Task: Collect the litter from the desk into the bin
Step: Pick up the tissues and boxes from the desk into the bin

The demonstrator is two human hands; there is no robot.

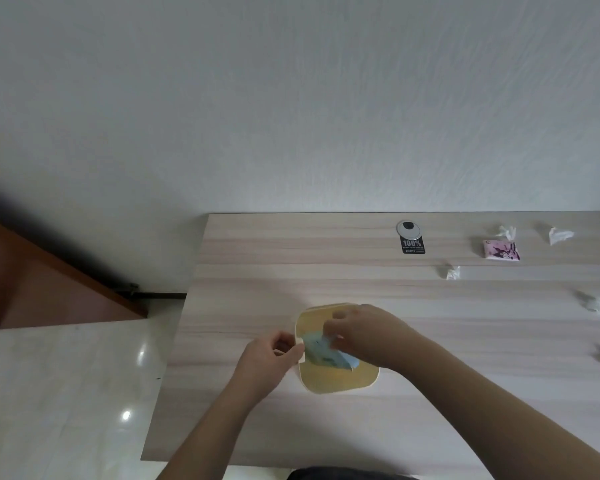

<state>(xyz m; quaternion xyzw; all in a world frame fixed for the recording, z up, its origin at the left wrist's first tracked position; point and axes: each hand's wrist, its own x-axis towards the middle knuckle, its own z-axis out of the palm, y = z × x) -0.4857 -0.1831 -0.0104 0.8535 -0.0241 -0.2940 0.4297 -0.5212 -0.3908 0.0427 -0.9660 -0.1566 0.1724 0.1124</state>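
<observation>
At the desk (326, 271) centre, a blue bag (321, 353) is pinched by the left hand (274, 355) and the right hand (364, 336) over the yellow bin (340, 381), seemingly being fitted, while crumpled tissues (451, 271) at two o'clock are yet to be gathered.

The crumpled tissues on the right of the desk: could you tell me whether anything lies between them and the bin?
Nothing visible does. The crumpled tissues lie on bare desk, apart from the yellow bin. Both hands are at the bin: the left hand grips its rim, and the right hand holds a blue bag in it.
</observation>
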